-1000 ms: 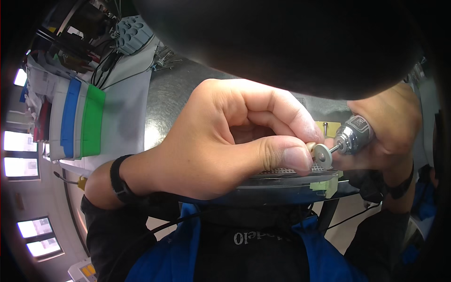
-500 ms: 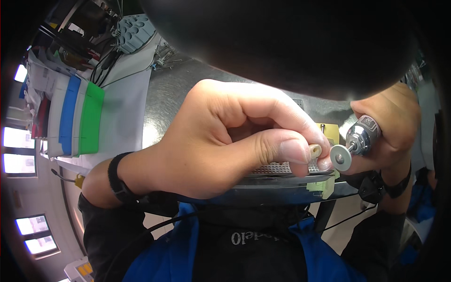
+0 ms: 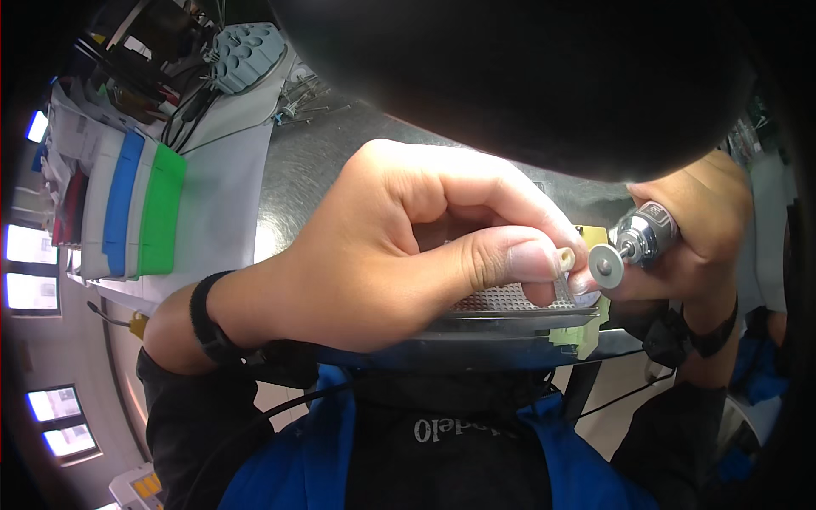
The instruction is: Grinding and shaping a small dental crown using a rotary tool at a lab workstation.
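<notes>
Between thumb and forefinger, my left hand pinches a small cream-coloured piece with a hole in it, like a dental crown. Most of that piece is hidden by the fingertips. My right hand is wrapped round a rotary handpiece with a silver metal nose. On its tip sits a pale grey grinding disc, just right of the cream piece. A narrow gap seems to part disc and piece. Fine white dust shows on my left fingertips.
A perforated metal plate lies under my hands at the bench edge, with green tape beside it. A large dark rounded shape blocks the upper view. Stacked trays, a grey holder with holes and loose burs are at left.
The handpiece and its disc have shifted slightly left and up. My left fingers have turned the cream piece a little, and its hole now faces more upward.
</notes>
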The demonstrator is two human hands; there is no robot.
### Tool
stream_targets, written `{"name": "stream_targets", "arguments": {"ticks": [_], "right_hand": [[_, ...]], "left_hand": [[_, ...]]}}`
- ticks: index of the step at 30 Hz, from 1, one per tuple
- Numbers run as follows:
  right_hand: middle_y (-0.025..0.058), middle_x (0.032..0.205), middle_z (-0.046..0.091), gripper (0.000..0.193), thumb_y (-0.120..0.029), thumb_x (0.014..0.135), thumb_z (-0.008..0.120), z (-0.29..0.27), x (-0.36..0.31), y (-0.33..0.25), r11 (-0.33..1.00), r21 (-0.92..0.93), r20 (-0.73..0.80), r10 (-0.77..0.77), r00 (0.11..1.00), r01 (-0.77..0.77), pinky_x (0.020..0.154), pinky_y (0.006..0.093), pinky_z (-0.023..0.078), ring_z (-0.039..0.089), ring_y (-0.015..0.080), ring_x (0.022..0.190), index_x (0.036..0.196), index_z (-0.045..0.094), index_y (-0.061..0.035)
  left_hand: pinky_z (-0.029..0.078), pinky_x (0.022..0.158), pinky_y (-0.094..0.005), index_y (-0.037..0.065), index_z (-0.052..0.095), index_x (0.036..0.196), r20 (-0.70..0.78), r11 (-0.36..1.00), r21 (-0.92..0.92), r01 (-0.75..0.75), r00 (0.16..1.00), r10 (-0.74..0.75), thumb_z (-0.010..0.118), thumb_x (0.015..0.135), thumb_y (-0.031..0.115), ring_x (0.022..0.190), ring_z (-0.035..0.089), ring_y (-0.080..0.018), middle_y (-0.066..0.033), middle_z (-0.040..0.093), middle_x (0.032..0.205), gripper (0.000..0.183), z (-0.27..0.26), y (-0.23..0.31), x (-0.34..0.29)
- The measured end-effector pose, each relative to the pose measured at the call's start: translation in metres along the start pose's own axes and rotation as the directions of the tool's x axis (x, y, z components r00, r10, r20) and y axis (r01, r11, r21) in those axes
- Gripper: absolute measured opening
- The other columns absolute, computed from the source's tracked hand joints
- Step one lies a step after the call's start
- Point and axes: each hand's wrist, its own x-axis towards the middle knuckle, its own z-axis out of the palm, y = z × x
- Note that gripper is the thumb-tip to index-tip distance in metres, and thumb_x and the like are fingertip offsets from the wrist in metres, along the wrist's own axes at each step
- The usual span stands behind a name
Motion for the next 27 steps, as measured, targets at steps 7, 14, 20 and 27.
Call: {"name": "stream_targets", "arguments": {"ticks": [7, 14, 20, 27], "right_hand": [[0.0092, 0.063, 0.058, 0.052, -0.047, 0.065, 0.089, 0.015, 0.007, 0.013, 0.959, 0.091, 0.092, 0.260, 0.961, -0.268, 0.052, 0.0312, 0.044, 0.058, 0.0233, 0.054, 0.078, 0.063, -0.0044], [0.0155, 0.088, 0.070, 0.059, -0.052, 0.077, 0.078, 0.011, 0.000, 0.021, 0.829, 0.110, 0.290, 0.501, 0.815, -0.549, 0.070, 0.0384, 0.051, 0.067, 0.0318, 0.078, 0.109, 0.065, -0.0043], [0.0175, 0.097, 0.068, 0.048, -0.043, 0.083, 0.075, 0.012, -0.001, 0.023, 0.826, 0.090, 0.273, 0.516, 0.812, -0.556, 0.073, 0.0393, 0.050, 0.065, 0.0316, 0.085, 0.107, 0.065, -0.0027], [0.0215, 0.105, 0.066, 0.023, -0.012, 0.086, 0.063, 0.011, 0.009, 0.054, 0.823, -0.348, 0.247, 0.543, 0.803, -0.449, 0.087, 0.0436, 0.051, 0.062, 0.0400, 0.100, 0.104, 0.065, 0.0011]], "left_hand": [[0.051, 0.063, -0.0282, -0.002, 0.074, 0.091, -0.220, 0.325, 0.937, 0.128, 0.939, 0.265, 0.070, 0.085, 0.015, 0.064, 0.065, -0.0137, -0.0124, 0.070, 0.072, 0.019, -0.046, 0.011, 0.009], [0.050, 0.073, -0.0324, 0.002, 0.073, 0.095, -0.174, 0.279, 0.956, 0.087, 0.937, 0.304, 0.066, 0.088, 0.013, 0.075, 0.064, -0.0217, -0.0121, 0.070, 0.084, 0.015, -0.075, -0.003, 0.007], [0.050, 0.075, -0.0289, 0.000, 0.073, 0.100, -0.185, 0.596, 0.802, -0.034, 0.935, 0.303, 0.066, 0.090, 0.012, 0.080, 0.066, -0.0179, -0.0121, 0.072, 0.091, 0.017, -0.066, -0.014, 0.019], [0.051, 0.081, -0.0326, 0.000, 0.072, 0.103, -0.080, 0.679, 0.723, -0.131, 0.960, 0.270, 0.062, 0.093, 0.019, 0.087, 0.068, -0.0249, -0.0146, 0.072, 0.096, 0.024, -0.068, -0.033, 0.030]]}}
